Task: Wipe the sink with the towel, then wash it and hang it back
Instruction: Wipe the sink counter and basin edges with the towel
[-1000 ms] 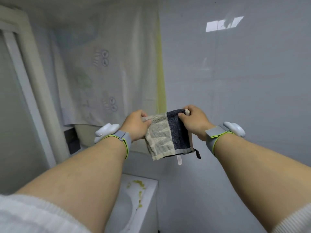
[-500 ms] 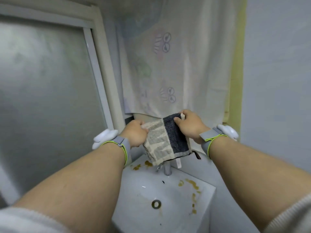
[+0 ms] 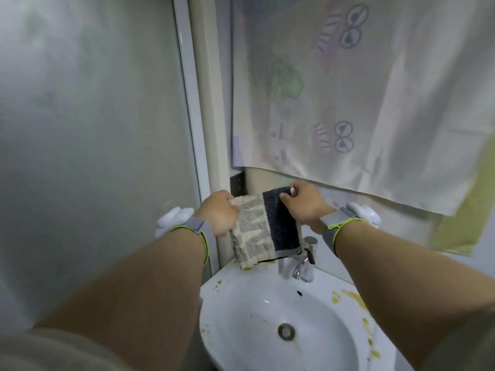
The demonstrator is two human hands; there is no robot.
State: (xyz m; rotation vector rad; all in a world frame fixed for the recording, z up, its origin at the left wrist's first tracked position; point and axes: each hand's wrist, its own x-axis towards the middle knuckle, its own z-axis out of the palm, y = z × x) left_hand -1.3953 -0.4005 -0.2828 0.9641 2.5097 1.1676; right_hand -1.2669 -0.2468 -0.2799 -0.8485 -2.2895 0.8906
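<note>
Clearly the task is barely begun: the towel (image 3: pixel 265 231) hangs in the air above the back left rim of the sink (image 3: pixel 241 317), not yet touching the basin. The left hand (image 3: pixel 219 212) pinches its pale top corner and the right hand (image 3: pixel 304 203) pinches the dark top corner, fingers of both clenched on the cloth, which is stretched flat between them. Yellow-brown smears (image 3: pixel 356 301) lie along the sink's right rim, with smaller spots (image 3: pixel 218 283) on the left rim, so wiping looks wholly undone; washing and hanging back are also left. The tap (image 3: pixel 305 259) stands just behind the towel's lower edge, partly covered by it. Whether the towel is wet or dry I cannot tell. No hook or rail for hanging shows. The sink's near right edge is hidden by the right forearm, and a printed curtain (image 3: pixel 361 103) covers the wall above.
</note>
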